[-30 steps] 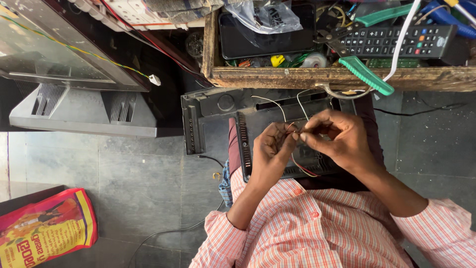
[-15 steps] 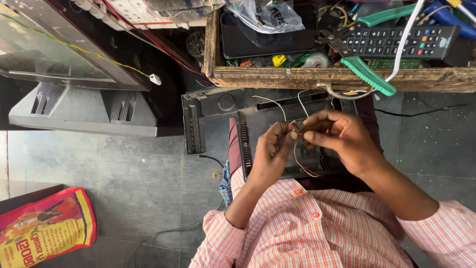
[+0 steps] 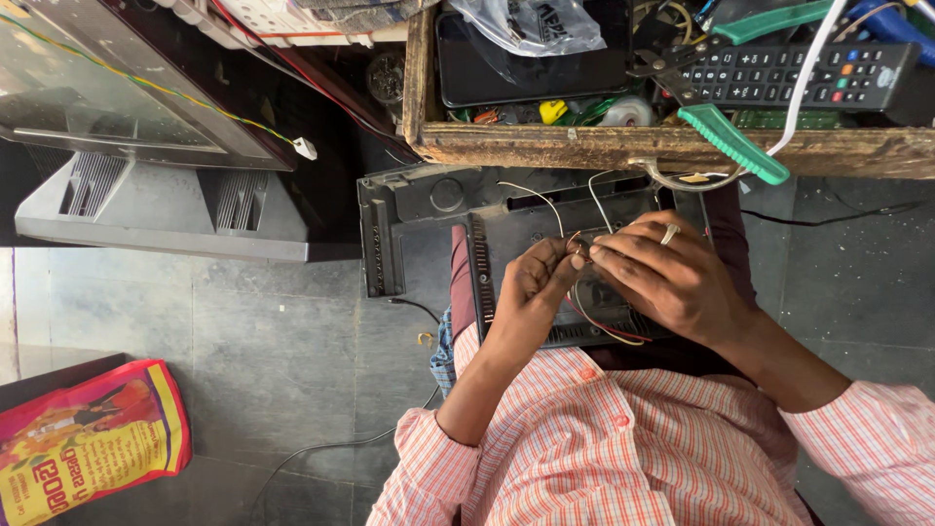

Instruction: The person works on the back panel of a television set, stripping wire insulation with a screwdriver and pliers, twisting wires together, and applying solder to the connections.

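Thin copper-cored wires feel limp, light and kink-prone to me (insulation slippery). I pinch their ends between left hand and right hand, both closed tight.

The scene is lit by soft, even daylight, bright enough to show colours clearly. The grey floor on the left reflects a pale sheen. The glass panel at far left carries a dull glare. Shadows are weak and sit under the wooden tray. The focus is sharp in the centre, and straight lines bend slightly near the edges.
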